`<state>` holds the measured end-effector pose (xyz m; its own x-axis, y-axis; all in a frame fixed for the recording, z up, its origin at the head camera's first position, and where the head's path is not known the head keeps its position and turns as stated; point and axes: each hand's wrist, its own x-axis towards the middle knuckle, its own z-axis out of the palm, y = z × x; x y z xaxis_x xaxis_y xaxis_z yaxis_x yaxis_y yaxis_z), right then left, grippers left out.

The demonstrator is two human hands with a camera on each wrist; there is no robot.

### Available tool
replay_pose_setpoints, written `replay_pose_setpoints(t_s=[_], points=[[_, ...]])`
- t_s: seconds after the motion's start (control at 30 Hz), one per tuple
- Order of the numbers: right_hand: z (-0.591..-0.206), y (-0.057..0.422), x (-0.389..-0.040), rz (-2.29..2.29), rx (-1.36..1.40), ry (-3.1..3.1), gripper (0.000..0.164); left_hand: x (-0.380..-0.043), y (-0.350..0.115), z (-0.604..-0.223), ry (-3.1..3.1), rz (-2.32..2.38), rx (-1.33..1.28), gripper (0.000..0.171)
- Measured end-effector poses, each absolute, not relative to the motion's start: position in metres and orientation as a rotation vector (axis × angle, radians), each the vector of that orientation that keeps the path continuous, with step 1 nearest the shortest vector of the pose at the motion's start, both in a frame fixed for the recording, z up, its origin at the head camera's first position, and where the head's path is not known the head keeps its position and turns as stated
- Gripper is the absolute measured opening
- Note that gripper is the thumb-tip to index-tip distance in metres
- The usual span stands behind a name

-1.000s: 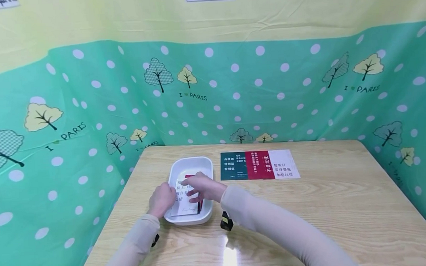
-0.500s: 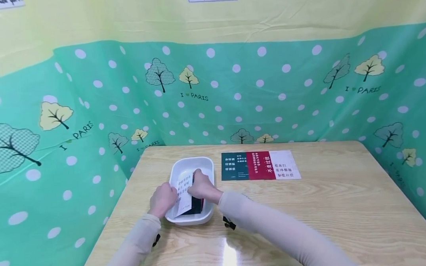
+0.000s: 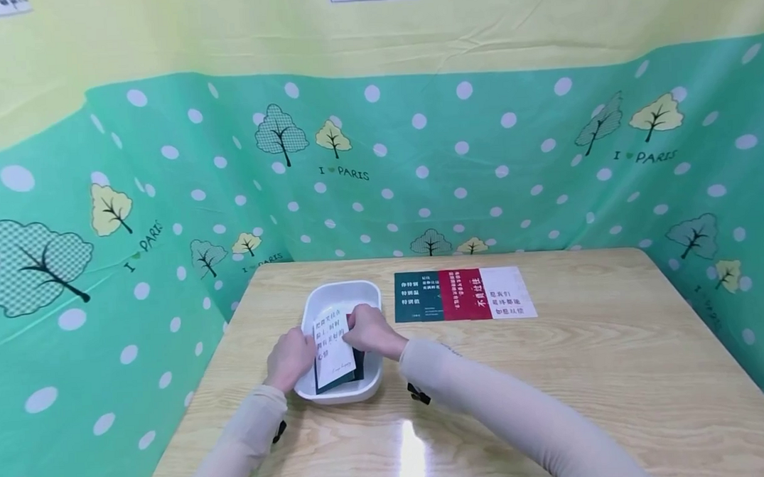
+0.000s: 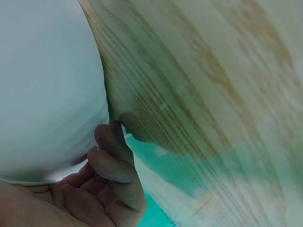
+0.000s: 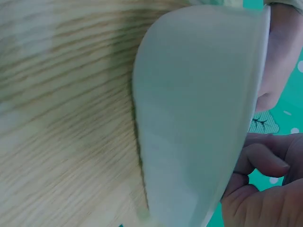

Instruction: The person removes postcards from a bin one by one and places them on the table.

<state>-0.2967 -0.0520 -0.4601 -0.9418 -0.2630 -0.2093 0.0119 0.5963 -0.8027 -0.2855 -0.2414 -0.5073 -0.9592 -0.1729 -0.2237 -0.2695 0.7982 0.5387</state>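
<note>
A white plastic tub (image 3: pixel 342 291) stands on the table's left part. My left hand (image 3: pixel 291 359) grips its left rim; in the left wrist view the curled fingers (image 4: pixel 111 165) lie against the tub's outer wall. Inside the tub my right hand (image 3: pixel 375 333) pinches the right edge of a white card (image 3: pixel 333 349) with printed characters. A dark green card (image 3: pixel 334 384) shows under that card, and a darker one lies to the right. In the right wrist view the right hand (image 5: pixel 265 179) reaches over the rim, and the tub wall hides the cards.
On the wooden table (image 3: pixel 555 387), right of the tub, lies a row of cards: dark green (image 3: pixel 416 297), red (image 3: pixel 461 295) and white (image 3: pixel 507 292). A green dotted cloth (image 3: pixel 442 157) surrounds the table at the back and sides.
My right hand went from spread fingers over the cards to pinching the white card, which tilted and now lies over a dark green card. The left hand stays on the rim.
</note>
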Motion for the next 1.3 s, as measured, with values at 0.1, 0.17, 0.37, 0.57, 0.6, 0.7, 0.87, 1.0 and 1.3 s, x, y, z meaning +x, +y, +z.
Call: replay_pose_setpoints(t_s=[0.1, 0.17, 0.37, 0.57, 0.6, 0.7, 0.87, 1.0, 1.3], points=[[-0.460, -0.051, -0.299, -1.222, -0.241, 2.558, 0.012, -0.286, -0.242, -0.507, 2.817, 0.899, -0.347, 0.033], [-0.461, -0.051, -0.299, -1.184, -0.271, 2.584, 0.015, -0.287, -0.242, -0.507, 2.811, 0.909, -0.349, 0.033], [-0.460, -0.049, -0.295, -1.145, -0.304, 2.644, 0.019, -0.290, -0.241, -0.509, 2.839, 0.871, -0.332, 0.031], [-0.461, -0.046, -0.293, -1.186, -0.287, 2.641, 0.014, -0.290, -0.241, -0.510, 2.844, 0.843, -0.357, 0.033], [-0.462, -0.046, -0.293, -1.194, -0.291, 2.641, 0.014, -0.290, -0.241, -0.510, 2.843, 0.844, -0.361, 0.033], [-0.463, -0.044, -0.293, -1.202, -0.292, 2.659, 0.012, -0.289, -0.241, -0.511, 2.848, 0.849, -0.356, 0.033], [-0.462, -0.037, -0.292, -1.237, -0.289, 2.669, 0.009, -0.289, -0.242, -0.512, 2.861, 0.828, -0.350, 0.035], [-0.460, -0.030, -0.291, -1.301, -0.269, 2.638, 0.009, -0.289, -0.241, -0.512, 2.854, 0.832, -0.344, 0.036], [-0.462, -0.017, -0.288, -1.435, -0.217, 2.582, 0.008, -0.292, -0.241, -0.515, 2.845, 0.859, -0.346, 0.038]])
